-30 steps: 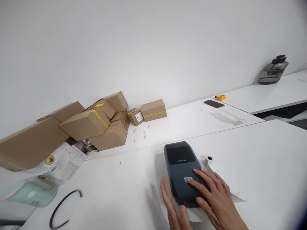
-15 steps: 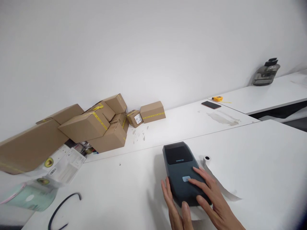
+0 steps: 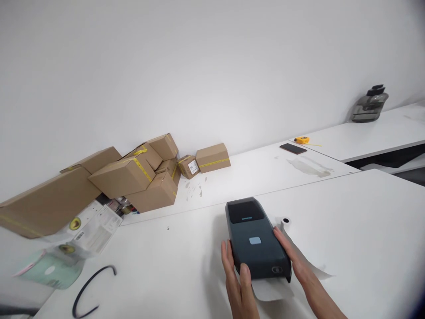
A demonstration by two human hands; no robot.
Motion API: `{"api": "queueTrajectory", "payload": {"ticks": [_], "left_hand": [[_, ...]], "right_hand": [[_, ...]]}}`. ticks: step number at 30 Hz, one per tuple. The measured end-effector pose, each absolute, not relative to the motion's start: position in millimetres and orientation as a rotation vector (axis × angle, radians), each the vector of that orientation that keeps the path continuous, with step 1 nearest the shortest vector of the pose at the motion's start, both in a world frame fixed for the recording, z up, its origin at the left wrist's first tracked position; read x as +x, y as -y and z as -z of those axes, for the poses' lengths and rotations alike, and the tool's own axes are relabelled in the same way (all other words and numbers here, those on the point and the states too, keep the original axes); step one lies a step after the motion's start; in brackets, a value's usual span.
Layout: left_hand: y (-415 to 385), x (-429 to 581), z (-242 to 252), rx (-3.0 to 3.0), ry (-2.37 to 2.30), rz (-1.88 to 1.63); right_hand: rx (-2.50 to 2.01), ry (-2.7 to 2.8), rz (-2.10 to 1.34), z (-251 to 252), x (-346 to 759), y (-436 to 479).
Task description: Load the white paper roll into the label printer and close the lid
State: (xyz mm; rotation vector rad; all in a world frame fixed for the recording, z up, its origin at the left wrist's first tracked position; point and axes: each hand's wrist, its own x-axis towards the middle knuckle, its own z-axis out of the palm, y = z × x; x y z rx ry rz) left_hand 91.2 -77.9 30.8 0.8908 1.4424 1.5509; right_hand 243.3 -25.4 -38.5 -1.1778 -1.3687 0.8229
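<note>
A dark teal portable printer (image 3: 260,254) with a black window and a pale blue button stands at the lower middle right. My left hand (image 3: 237,283) grips its left side, the thumb at its near corner. My right hand (image 3: 295,261) is pressed along the right side; its thumb is hidden. A piece of white paper (image 3: 272,290) sticks out from under the printer's near end. Just right of the printer lies a small roll of white paper (image 3: 285,223), its loose strip (image 3: 314,263) curling toward me.
Cardboard boxes (image 3: 121,177) are piled at the left against the wall. Clear packaging (image 3: 96,235), a mint-green bag (image 3: 53,270) and a curved black strip (image 3: 86,288) lie nearer. Farther right are a phone (image 3: 293,148), a yellow tape measure (image 3: 302,140) and a grey bottle (image 3: 370,105).
My right hand has left the printer's top, where a finger touched the blue button, and moved to its right side. The printer's near end and the paper under it show more now.
</note>
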Motion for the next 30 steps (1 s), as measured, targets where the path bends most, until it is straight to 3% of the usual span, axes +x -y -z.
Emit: {"api": "queueTrajectory", "payload": {"ticks": [5, 9, 15, 18, 21, 26, 30], "left_hand": [[48.3, 74.0, -74.9, 0.987, -1.343, -1.696], [0.3, 57.8, -73.7, 0.995, -1.324, -1.824], [-41.0, 51.1, -29.3, 1.307, -1.628, -1.301], [-43.3, 51.8, -17.8, 1.328, -1.626, -1.22], [-43.6, 51.2, -13.1, 1.356, -1.645, -1.188], [-45.5, 51.7, -10.7, 1.403, -1.671, -1.168], [-46.9, 53.4, -12.3, 1.456, -1.691, -1.152]], "right_hand": [[-1.105, 1.663, -0.606, -34.2, 241.8, 10.0], [-0.995, 1.708, -0.342, -87.0, 230.7, -40.0], [-1.18, 1.625, -0.456, -138.3, 216.7, -112.7], [-1.23, 1.627, -0.59, -153.0, 216.3, -137.7], [-1.217, 1.613, -0.606, -152.0, 220.7, -141.4], [-1.102, 1.514, -0.306, -107.6, 229.8, -99.9], [-1.057, 2.255, -0.474, -68.0, 227.2, -80.9]]}}
